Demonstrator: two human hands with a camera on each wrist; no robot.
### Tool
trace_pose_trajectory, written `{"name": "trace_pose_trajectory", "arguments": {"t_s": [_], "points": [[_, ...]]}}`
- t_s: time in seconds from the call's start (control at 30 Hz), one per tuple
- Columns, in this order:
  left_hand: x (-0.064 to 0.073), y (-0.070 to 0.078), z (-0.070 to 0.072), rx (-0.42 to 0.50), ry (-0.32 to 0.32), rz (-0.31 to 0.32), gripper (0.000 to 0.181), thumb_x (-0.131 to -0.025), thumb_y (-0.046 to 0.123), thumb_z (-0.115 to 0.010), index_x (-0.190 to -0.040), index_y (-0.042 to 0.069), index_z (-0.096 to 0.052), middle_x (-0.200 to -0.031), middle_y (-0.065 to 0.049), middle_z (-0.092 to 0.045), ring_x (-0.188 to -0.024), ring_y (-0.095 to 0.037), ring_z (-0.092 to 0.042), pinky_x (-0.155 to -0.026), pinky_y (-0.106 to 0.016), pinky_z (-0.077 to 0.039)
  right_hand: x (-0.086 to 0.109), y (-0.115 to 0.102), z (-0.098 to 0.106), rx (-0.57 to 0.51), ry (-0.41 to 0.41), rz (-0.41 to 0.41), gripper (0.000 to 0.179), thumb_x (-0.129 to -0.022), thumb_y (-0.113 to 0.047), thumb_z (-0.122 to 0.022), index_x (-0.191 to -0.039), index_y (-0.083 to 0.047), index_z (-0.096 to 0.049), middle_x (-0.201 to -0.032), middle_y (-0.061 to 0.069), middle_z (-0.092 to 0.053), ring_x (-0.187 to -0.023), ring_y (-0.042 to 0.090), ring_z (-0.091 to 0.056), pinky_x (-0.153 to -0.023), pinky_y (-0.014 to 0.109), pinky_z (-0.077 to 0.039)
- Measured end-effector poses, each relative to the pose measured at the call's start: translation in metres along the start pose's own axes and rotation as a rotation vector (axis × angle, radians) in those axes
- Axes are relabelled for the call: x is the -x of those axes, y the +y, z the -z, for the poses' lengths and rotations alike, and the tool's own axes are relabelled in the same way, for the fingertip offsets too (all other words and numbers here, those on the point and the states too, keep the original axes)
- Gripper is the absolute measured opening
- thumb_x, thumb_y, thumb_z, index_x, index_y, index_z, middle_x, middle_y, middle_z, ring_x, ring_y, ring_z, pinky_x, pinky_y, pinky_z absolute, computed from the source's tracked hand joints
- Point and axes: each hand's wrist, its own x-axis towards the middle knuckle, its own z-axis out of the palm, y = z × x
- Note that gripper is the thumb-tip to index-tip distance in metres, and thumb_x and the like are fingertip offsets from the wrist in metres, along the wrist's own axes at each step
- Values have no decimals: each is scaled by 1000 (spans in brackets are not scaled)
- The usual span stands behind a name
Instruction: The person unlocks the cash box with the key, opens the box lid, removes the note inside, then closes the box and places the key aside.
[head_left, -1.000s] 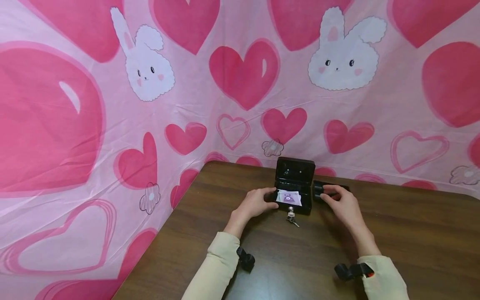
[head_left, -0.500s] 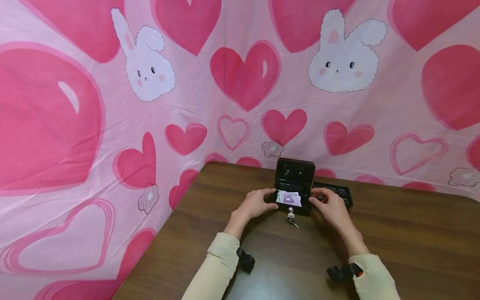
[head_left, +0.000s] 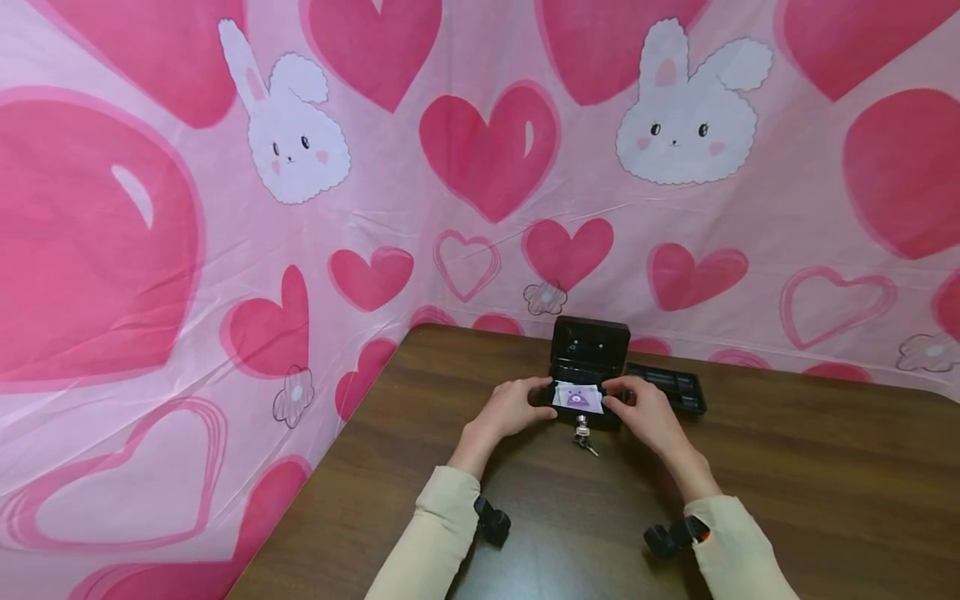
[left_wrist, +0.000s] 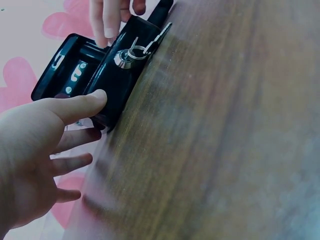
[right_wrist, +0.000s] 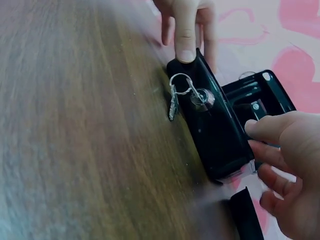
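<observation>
A small black cash box [head_left: 587, 421] stands with its lid [head_left: 588, 343] raised. Inside lie paper notes [head_left: 577, 398], the top one bearing a purple bear. Keys [head_left: 583, 443] on a ring hang from the front lock [left_wrist: 123, 59]. My left hand [head_left: 512, 408] holds the box's left end, its thumb on the front face and other fingers at the side. Over the right end, my right hand [head_left: 648, 414] reaches in beside the notes, thumb and forefinger apart. In the right wrist view, that thumb is just over the box's rim; whether it touches the notes is hidden.
A black compartment tray [head_left: 678, 387] lies on the brown wooden table [head_left: 570, 517], behind and right of the box. Pink cloth [head_left: 480, 192] printed with hearts and rabbits hangs behind the table and along its left edge.
My right hand has left the black tray and moved left, over the box's right end to the edge of the notes. My left hand stays at the box's left end.
</observation>
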Motion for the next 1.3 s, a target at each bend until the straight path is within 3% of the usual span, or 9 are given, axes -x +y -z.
{"name": "trace_pose_trajectory", "arguments": {"t_s": [0.17,0.33,0.73,1.0,1.13,1.3], "points": [[1,1,1,10,8,-4,58,-89,38,-73,-143,23,-56,-140,-2,-61,-131,-22,-55,-114,-47,-37,-3,-5,-3,25,-28,-7,27,-94,-16,-65,-116,-1,-70,-111,20,-70,-92,30,-59,-89,54,-51],[1,1,1,27,-4,17,59,-89,38,-73,-143,23,-55,-142,-2,-60,-132,-22,-54,-114,-48,-38,-5,-5,-7,38,-65,-10,26,-94,-17,-65,-114,-3,-71,-113,20,-70,-100,33,-61,-96,56,-49],[3,2,1,33,-6,15,58,-89,37,-73,-143,23,-56,-141,-2,-60,-131,-22,-54,-113,-47,-40,-7,-9,-11,66,-120,-71,29,-95,-21,-63,-118,-3,-70,-119,22,-68,-105,37,-59,-98,58,-47],[2,2,2,24,-6,5,58,-90,38,-72,-143,22,-56,-142,-2,-60,-132,-23,-54,-116,-52,-33,-10,-14,-13,65,-113,-112,27,-93,-22,-66,-112,-4,-73,-116,20,-71,-99,33,-45,-84,45,-40],[1,2,2,23,-10,12,58,-90,39,-71,-143,24,-55,-142,-2,-60,-132,-23,-54,-116,-52,-32,-12,-16,-13,29,-90,-96,26,-91,-21,-69,-109,-3,-74,-113,19,-73,-101,34,-48,-88,46,-37],[1,2,2,20,-12,7,58,-90,39,-72,-143,24,-55,-142,-1,-59,-131,-23,-54,-116,-52,-31,-13,-20,-14,1,-57,-70,23,-89,-18,-72,-106,-3,-76,-108,18,-74,-100,34,-60,-92,50,-46]]}}
